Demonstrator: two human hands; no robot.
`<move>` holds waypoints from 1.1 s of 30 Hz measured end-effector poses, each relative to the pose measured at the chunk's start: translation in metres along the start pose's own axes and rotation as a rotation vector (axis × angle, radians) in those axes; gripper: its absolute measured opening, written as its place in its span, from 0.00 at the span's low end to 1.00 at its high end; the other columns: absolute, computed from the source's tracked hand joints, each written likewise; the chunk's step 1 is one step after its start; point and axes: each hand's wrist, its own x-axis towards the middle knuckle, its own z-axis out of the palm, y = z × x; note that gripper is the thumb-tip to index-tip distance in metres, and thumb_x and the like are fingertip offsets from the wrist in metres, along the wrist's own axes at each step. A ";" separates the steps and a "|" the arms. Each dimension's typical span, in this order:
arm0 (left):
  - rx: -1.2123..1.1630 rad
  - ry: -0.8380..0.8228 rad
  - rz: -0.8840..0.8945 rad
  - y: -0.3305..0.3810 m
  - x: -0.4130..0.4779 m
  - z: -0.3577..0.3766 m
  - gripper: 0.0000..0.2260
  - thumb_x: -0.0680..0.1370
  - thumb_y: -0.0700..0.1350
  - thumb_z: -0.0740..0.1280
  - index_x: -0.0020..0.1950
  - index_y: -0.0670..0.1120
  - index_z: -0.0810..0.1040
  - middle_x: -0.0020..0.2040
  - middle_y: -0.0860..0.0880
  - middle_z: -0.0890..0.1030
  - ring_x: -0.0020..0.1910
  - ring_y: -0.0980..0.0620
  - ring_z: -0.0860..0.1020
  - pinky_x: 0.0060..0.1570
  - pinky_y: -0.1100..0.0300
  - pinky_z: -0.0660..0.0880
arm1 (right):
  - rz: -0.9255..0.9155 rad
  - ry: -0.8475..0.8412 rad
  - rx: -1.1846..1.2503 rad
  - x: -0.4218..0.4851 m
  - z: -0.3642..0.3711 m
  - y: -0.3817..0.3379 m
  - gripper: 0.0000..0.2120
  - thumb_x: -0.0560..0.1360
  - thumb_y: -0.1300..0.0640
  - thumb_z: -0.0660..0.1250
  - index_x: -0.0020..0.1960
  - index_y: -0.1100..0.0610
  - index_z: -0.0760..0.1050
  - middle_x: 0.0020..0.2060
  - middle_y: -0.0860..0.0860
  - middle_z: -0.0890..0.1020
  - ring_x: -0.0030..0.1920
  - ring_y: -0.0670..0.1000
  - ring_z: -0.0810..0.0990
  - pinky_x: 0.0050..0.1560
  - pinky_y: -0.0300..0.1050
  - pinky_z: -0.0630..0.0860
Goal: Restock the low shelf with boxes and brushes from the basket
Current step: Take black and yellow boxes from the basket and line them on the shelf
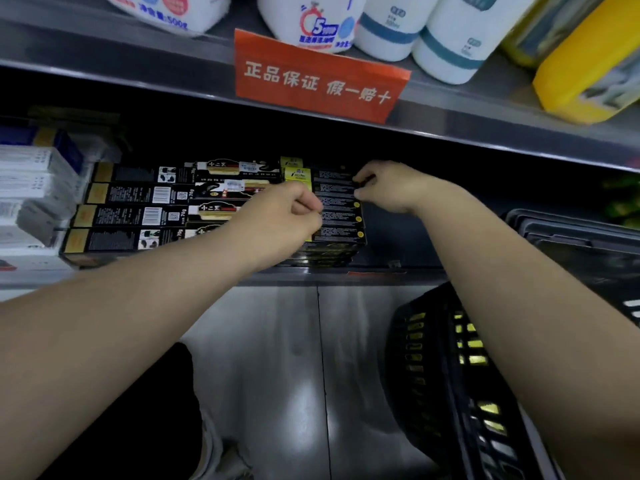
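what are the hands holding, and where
A flat black pack atop the stack: left hand pinches its left edge, right hand its far right corner.

Left hand pinched left edge of top black box, right hand pinched its far right corner, box sat on stack on low shelf, black box rows at 9 o'clock, basket at 5 o'clock, orange sign at 12 o'clock.

An orange sign fronts the upper shelf bearing white bottles and a yellow pack.
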 end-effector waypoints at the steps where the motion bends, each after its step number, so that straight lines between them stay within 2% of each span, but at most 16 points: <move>1: 0.038 -0.017 0.055 0.008 -0.003 0.007 0.05 0.77 0.44 0.64 0.51 0.51 0.76 0.45 0.54 0.79 0.41 0.56 0.77 0.35 0.67 0.71 | -0.020 0.013 0.048 -0.019 -0.007 0.001 0.16 0.77 0.56 0.66 0.63 0.57 0.73 0.58 0.54 0.77 0.58 0.52 0.76 0.53 0.39 0.70; 4: 0.096 -0.097 0.248 0.031 -0.014 0.032 0.07 0.75 0.43 0.65 0.52 0.51 0.74 0.44 0.56 0.79 0.45 0.55 0.78 0.47 0.59 0.75 | -0.104 0.068 0.245 -0.086 -0.025 0.016 0.09 0.74 0.59 0.69 0.54 0.55 0.77 0.42 0.48 0.81 0.41 0.44 0.78 0.40 0.31 0.72; 6: 0.189 -0.158 0.405 0.045 -0.024 0.050 0.11 0.75 0.46 0.66 0.56 0.53 0.73 0.46 0.59 0.77 0.48 0.58 0.76 0.51 0.61 0.74 | -0.140 0.102 0.385 -0.132 -0.035 0.039 0.06 0.74 0.61 0.69 0.49 0.54 0.78 0.37 0.48 0.80 0.35 0.42 0.78 0.37 0.29 0.72; 8: 0.294 -0.215 0.564 0.058 -0.033 0.069 0.13 0.75 0.49 0.64 0.60 0.54 0.72 0.50 0.61 0.75 0.53 0.62 0.73 0.53 0.66 0.71 | -0.136 0.118 0.487 -0.171 -0.044 0.069 0.06 0.74 0.62 0.68 0.47 0.52 0.78 0.37 0.50 0.82 0.35 0.42 0.79 0.37 0.30 0.73; 12: 0.421 -0.319 0.788 0.082 -0.048 0.110 0.14 0.76 0.53 0.62 0.61 0.56 0.71 0.53 0.63 0.70 0.57 0.62 0.68 0.57 0.66 0.65 | 0.015 0.151 0.569 -0.226 -0.040 0.147 0.07 0.74 0.65 0.67 0.48 0.53 0.78 0.38 0.52 0.82 0.37 0.44 0.78 0.37 0.31 0.73; 14: 0.452 -0.374 0.848 0.089 -0.052 0.129 0.13 0.77 0.54 0.60 0.61 0.56 0.71 0.53 0.64 0.68 0.58 0.62 0.66 0.56 0.66 0.64 | 0.124 0.132 0.495 -0.239 -0.024 0.189 0.07 0.74 0.66 0.68 0.48 0.56 0.78 0.39 0.51 0.80 0.39 0.45 0.78 0.39 0.32 0.73; 17: 0.495 -0.450 0.884 0.093 -0.055 0.153 0.12 0.78 0.54 0.60 0.60 0.56 0.72 0.52 0.64 0.69 0.57 0.62 0.67 0.57 0.64 0.66 | 0.254 0.010 0.205 -0.241 0.005 0.243 0.07 0.73 0.64 0.69 0.49 0.55 0.77 0.45 0.52 0.80 0.48 0.50 0.78 0.52 0.42 0.74; 18: 0.516 -0.470 0.892 0.093 -0.055 0.160 0.11 0.78 0.54 0.60 0.60 0.56 0.73 0.52 0.64 0.69 0.57 0.62 0.67 0.58 0.63 0.66 | 0.282 -0.079 0.089 -0.240 0.015 0.254 0.09 0.73 0.62 0.70 0.52 0.55 0.77 0.48 0.52 0.80 0.50 0.50 0.77 0.52 0.43 0.75; 20: 0.569 -0.500 0.916 0.092 -0.055 0.169 0.11 0.78 0.54 0.59 0.59 0.56 0.73 0.52 0.62 0.72 0.55 0.62 0.68 0.57 0.63 0.67 | 0.299 -0.292 -0.065 -0.238 0.035 0.261 0.14 0.73 0.57 0.71 0.58 0.55 0.77 0.53 0.51 0.79 0.48 0.48 0.76 0.43 0.38 0.74; 21: 0.591 -0.512 0.931 0.091 -0.054 0.172 0.11 0.78 0.54 0.58 0.58 0.56 0.73 0.52 0.61 0.74 0.55 0.62 0.69 0.58 0.63 0.67 | 0.286 -0.399 -0.106 -0.236 0.045 0.260 0.17 0.73 0.56 0.71 0.60 0.55 0.76 0.55 0.52 0.78 0.48 0.48 0.77 0.42 0.37 0.75; 22: 0.610 -0.523 0.944 0.089 -0.053 0.174 0.11 0.78 0.54 0.58 0.58 0.56 0.74 0.52 0.60 0.75 0.54 0.61 0.69 0.60 0.65 0.65 | 0.254 -0.495 -0.155 -0.234 0.055 0.259 0.19 0.73 0.54 0.71 0.62 0.56 0.74 0.58 0.53 0.77 0.53 0.51 0.77 0.47 0.40 0.76; 24: 0.647 -0.530 0.971 0.087 -0.052 0.177 0.10 0.78 0.54 0.59 0.57 0.55 0.75 0.51 0.59 0.77 0.53 0.60 0.72 0.66 0.72 0.54 | 0.180 -0.638 -0.288 -0.230 0.075 0.254 0.24 0.73 0.49 0.71 0.65 0.58 0.72 0.62 0.55 0.75 0.61 0.56 0.74 0.56 0.46 0.73; 26: 0.670 -0.530 0.985 0.086 -0.051 0.179 0.09 0.79 0.53 0.60 0.56 0.54 0.77 0.48 0.60 0.78 0.51 0.60 0.74 0.66 0.75 0.45 | 0.111 -0.674 -0.409 -0.228 0.092 0.248 0.27 0.72 0.47 0.71 0.65 0.59 0.71 0.62 0.56 0.75 0.62 0.58 0.73 0.56 0.48 0.72; 28: 0.686 -0.544 0.970 0.087 -0.050 0.179 0.10 0.78 0.53 0.59 0.55 0.55 0.76 0.47 0.61 0.78 0.51 0.60 0.74 0.64 0.78 0.41 | 0.062 -0.650 -0.500 -0.227 0.102 0.244 0.25 0.73 0.49 0.70 0.65 0.60 0.70 0.61 0.56 0.76 0.62 0.59 0.74 0.55 0.49 0.72; 30: 0.694 -0.557 0.967 0.088 -0.049 0.179 0.11 0.78 0.53 0.58 0.55 0.55 0.76 0.47 0.61 0.78 0.50 0.60 0.74 0.63 0.79 0.40 | 0.045 -0.607 -0.523 -0.225 0.104 0.242 0.19 0.75 0.54 0.68 0.63 0.60 0.71 0.60 0.56 0.76 0.61 0.58 0.75 0.54 0.47 0.74; 33: 0.735 -0.579 0.934 0.090 -0.049 0.179 0.13 0.78 0.55 0.56 0.58 0.57 0.74 0.48 0.62 0.77 0.52 0.61 0.73 0.67 0.74 0.45 | 0.132 -0.501 -0.346 -0.224 0.077 0.241 0.17 0.72 0.55 0.71 0.58 0.58 0.72 0.54 0.55 0.78 0.55 0.57 0.76 0.43 0.41 0.70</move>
